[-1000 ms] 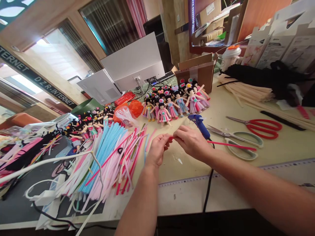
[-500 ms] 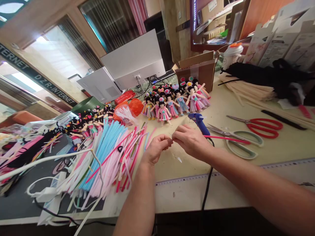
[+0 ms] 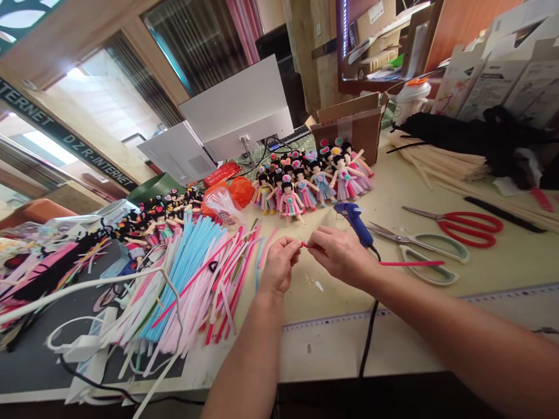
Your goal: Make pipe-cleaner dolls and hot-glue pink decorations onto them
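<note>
My left hand [image 3: 278,265] and my right hand [image 3: 339,254] meet above the pale table [image 3: 332,343], both pinched on the same red pipe cleaner [image 3: 410,263]. Its short end shows between my fingertips; the long part sticks out to the right past my right hand, over the scissors. A blue glue gun [image 3: 356,222] lies just behind my right hand, its black cord [image 3: 368,337] running toward me. A heap of blue, pink and white pipe cleaners [image 3: 192,273] lies to the left of my left hand.
Small dolls in pink and blue dresses [image 3: 312,177] stand in a group behind the glue gun, more dolls [image 3: 161,218] at the left. Grey-handled scissors [image 3: 419,247] and red-handled scissors [image 3: 463,220] lie at the right. A cardboard box [image 3: 349,125], monitor backs [image 3: 238,107] and sticks [image 3: 441,163] are at the back.
My hands have stayed together on the red pipe cleaner, working its end. The long free part has swung slightly lower over the scissors.
</note>
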Demonstrator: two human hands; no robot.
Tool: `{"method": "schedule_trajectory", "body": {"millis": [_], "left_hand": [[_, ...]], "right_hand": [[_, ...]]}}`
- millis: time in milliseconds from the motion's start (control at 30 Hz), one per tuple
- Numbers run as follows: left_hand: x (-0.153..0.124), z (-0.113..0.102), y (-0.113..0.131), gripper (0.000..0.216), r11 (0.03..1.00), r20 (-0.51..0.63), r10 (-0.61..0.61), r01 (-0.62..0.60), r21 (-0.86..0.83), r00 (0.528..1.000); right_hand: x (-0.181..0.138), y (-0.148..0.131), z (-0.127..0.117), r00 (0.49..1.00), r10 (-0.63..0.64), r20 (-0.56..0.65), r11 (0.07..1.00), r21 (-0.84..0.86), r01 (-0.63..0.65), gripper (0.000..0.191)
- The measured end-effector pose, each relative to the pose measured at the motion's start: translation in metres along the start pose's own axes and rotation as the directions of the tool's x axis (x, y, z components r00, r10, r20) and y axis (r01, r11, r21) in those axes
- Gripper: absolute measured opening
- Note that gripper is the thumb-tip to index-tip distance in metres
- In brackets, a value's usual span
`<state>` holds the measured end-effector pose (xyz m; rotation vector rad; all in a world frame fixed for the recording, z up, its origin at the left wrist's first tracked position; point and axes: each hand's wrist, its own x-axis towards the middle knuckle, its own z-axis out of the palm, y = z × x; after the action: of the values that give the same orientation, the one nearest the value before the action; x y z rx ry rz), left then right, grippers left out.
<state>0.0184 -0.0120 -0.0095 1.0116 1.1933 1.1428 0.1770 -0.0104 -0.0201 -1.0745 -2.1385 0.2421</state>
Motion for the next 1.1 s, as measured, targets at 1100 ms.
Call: {"method": "schedule_trajectory", "body": {"millis": [1100], "left_hand": [[0.000,-0.016,0.012,0.031,0.974,0.196,-0.089,0.044,0.224,0.976]], "right_hand": [[0.000,0.003,-0.003,0.992,-0.114,0.059,0.992,-0.045,0.117,0.021]]}}
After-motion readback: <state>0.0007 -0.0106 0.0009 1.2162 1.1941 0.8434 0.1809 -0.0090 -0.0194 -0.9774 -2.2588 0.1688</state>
